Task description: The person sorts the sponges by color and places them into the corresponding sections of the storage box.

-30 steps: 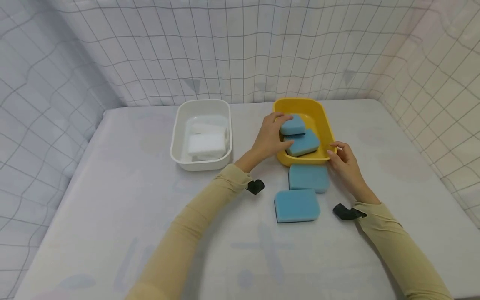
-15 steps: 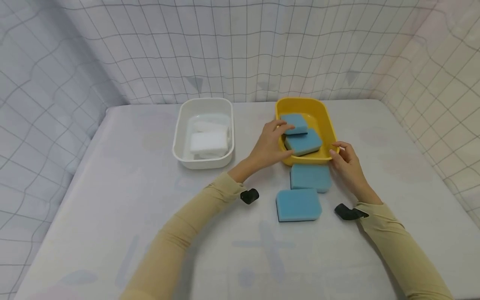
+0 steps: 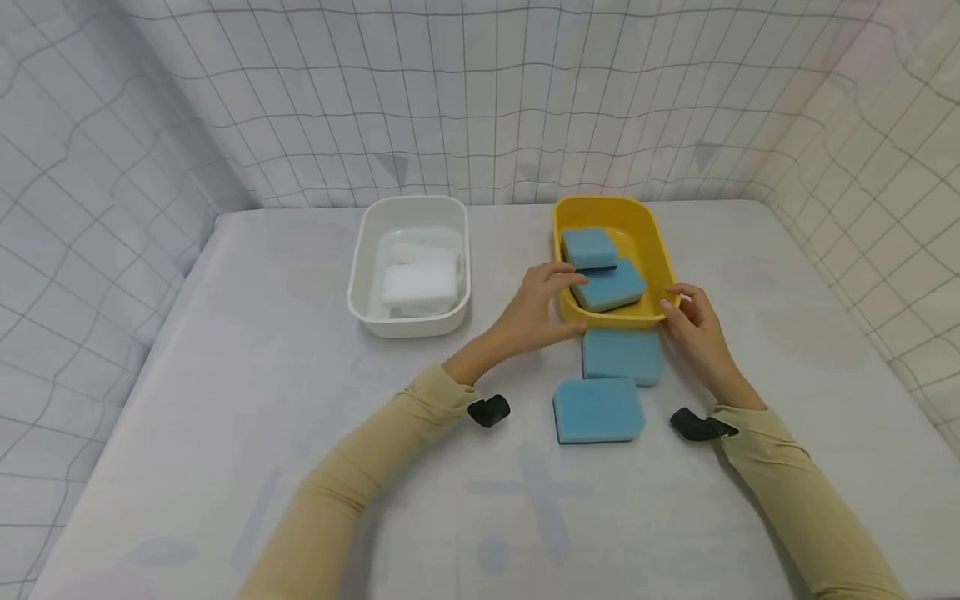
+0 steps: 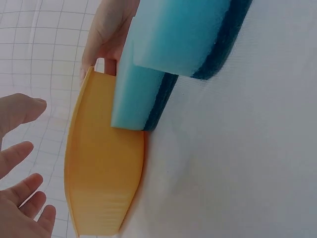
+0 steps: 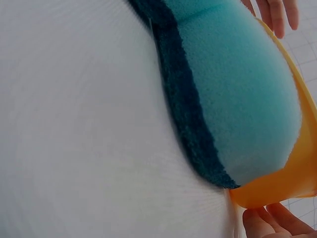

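My right hand (image 3: pixel 696 332) pinches the rim of the yellow tray (image 3: pixel 636 222) at its front right corner, thumb and fingers on either side. My left hand (image 3: pixel 529 315) hovers by the tray's front left corner; in the left wrist view its fingers (image 4: pixel 22 191) are spread and hold nothing. Inside the tray lie two blue sponges, the rear sponge (image 3: pixel 589 247) partly resting on the front sponge (image 3: pixel 613 286). Two more sponges lie on the table before the tray: one (image 3: pixel 622 357) close against its front, the other (image 3: pixel 598 411) nearer me, dark scouring side down.
To the left stands a white tray (image 3: pixel 408 327) with white sponge-like blocks (image 3: pixel 422 285) stacked inside. A grid-patterned cloth (image 3: pixel 495 100) rises behind the table (image 3: pixel 247 367) and along both sides.
My left hand has drawn back from the rear sponge in the yellow tray, moving toward me and out past the tray's left edge. The right hand stays at the rim.
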